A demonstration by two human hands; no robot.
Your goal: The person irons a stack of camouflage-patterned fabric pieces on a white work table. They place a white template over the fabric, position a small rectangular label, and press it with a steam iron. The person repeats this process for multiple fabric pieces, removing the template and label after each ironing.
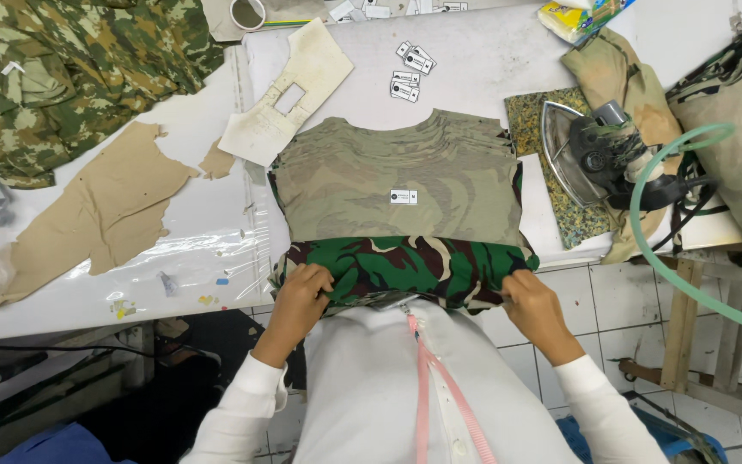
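A stack of camouflage fabric pieces (pixel 397 185) lies on the white worktable (pixel 208 232), pale reverse side up, with a small white label (pixel 403 197) on top. Its near edge (pixel 414 266) is folded back and shows the green, brown and black print. My left hand (pixel 298 296) pinches the left end of that folded edge. My right hand (pixel 532 301) pinches the right end. Both hands sit at the table's front edge, close to my body.
A steam iron (pixel 599 155) rests on a mottled pad at the right, with a green hose (pixel 672 249) looping off it. A cardboard template (pixel 289 90) and loose labels (pixel 410 73) lie behind the stack. Brown paper pieces (pixel 105 206) and camouflage cloth (pixel 70 69) lie left.
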